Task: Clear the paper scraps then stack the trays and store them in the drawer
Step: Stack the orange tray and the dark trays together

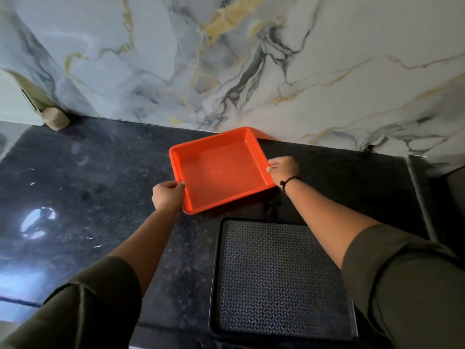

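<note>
An empty orange tray (221, 170) sits at the back of the dark counter, its far corner near the marble wall. My left hand (168, 195) grips its left rim and my right hand (283, 168), with a black cord at the wrist, grips its right rim. A flat black tray (281, 278) with a woven pattern lies on the counter just in front of the orange one, between my forearms. No paper scraps show in either tray.
The dark polished counter (88, 197) runs to the left and reflects light. A marble wall (251, 59) rises right behind the orange tray. A beige block (54, 118) stands in the back left corner. The counter's right edge (417, 197) drops off beside my right arm.
</note>
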